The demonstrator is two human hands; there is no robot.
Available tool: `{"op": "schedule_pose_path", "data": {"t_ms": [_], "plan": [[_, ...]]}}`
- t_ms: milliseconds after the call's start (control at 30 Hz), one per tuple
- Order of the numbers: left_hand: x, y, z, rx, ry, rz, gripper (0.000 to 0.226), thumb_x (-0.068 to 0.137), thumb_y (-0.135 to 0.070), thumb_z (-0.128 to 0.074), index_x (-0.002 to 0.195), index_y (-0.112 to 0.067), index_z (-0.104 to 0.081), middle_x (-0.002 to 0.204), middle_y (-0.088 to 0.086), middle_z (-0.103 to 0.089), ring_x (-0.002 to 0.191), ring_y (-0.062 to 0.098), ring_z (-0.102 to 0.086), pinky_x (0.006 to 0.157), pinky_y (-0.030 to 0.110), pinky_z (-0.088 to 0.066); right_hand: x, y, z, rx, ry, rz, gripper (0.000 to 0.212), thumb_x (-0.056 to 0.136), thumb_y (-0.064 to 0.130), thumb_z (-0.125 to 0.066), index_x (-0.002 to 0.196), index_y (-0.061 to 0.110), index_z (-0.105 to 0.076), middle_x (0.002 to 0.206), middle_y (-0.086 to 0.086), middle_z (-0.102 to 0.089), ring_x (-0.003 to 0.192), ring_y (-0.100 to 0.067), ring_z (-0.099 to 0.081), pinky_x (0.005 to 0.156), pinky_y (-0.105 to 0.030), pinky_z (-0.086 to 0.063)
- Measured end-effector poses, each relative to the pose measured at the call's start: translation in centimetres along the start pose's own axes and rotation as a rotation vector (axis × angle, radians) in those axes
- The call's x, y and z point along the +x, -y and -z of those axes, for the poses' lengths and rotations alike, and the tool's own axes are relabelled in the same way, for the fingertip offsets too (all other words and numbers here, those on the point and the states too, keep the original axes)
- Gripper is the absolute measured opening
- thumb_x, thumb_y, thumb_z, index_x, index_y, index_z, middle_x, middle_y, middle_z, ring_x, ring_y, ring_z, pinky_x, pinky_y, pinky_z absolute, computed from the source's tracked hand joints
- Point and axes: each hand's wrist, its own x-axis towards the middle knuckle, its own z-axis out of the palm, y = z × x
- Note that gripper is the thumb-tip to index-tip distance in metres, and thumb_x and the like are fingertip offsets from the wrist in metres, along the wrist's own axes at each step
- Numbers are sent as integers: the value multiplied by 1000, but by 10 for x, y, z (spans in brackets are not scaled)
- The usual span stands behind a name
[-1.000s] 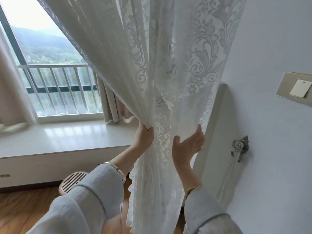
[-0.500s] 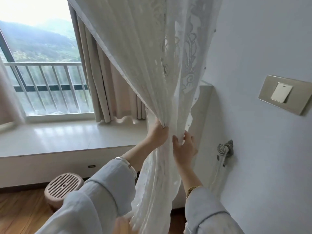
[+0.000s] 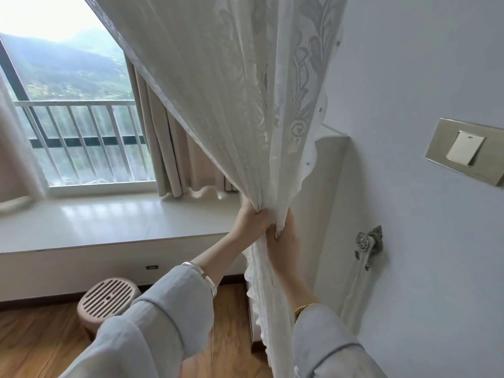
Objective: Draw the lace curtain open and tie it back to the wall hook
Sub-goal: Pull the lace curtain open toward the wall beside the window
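Where both hands meet, lace curtain (image 3: 245,118) bunched, left hand (image 3: 252,221) gripping, right hand (image 3: 282,241) clasping beside.

The white lace curtain (image 3: 231,105) hung gathered into a tight bunch, drawn toward the pale wall (image 3: 422,77). The left hand (image 3: 252,218) clutched the bunch from the window side, its grip closed on the folds; the right hand (image 3: 283,241) pressed against the same bunch from the wall side — thumb touching the left hand. The silvery rose-shaped metal wall hook (image 3: 368,242) sat near, to the right, apart from the fabric.
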Motion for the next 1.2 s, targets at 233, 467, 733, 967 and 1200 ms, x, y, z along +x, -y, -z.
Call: {"op": "schedule_pose_path", "data": {"t_ms": [233, 467, 733, 967, 1200], "plan": [[-2, 15, -6, -107, -31, -115, 34, 91, -5, -47, 109, -32, -55, 116, 3, -63, 114, 13, -57, 98, 28, -47, -8, 11, -6, 77, 61, 76, 45, 95, 7, -41, 139, 12, -35, 102, 16, -62, 90, -1, -63, 73, -12, -52], [-10, 13, -5, -96, -7, -93, 29, 100, -18, -38, 120, -35, -47, 111, -23, -53, 121, 1, -42, 98, 4, -31, -13, 16, -16, 167, 136, 92, 45, 96, 12, -41, 142, 15, -36, 134, 2, -53, 118, -3, -54, 93, -14, -45], [-17, 31, 6, 21, 77, -30, 107, 59, -76, -58, 144, -17, -31, 132, -8, -42, 125, 5, -41, 105, 21, -30, -24, 21, -21, 206, 319, -111, 53, 99, 38, -36, 138, 3, -38, 137, -11, -48, 129, -25, -45, 106, -30, -38], [-16, 37, 10, 8, -9, 118, 72, 85, -63, -33, 142, -20, -36, 135, 3, -53, 131, 13, -43, 117, 37, -25, -24, 17, -17, 29, 412, 142, 78, 81, 27, -55, 148, 12, -19, 150, 2, -34, 135, -11, -39, 106, -32, -43], [-16, 26, 20, 501, 111, 49, 53, 100, -39, -14, 151, -26, -12, 160, -4, -9, 147, 13, 13, 112, 41, 24, -19, 28, -26, -340, 240, 81, 58, 92, 41, -38, 142, 13, -35, 140, 0, -48, 124, -13, -52, 102, -18, -36]]}}
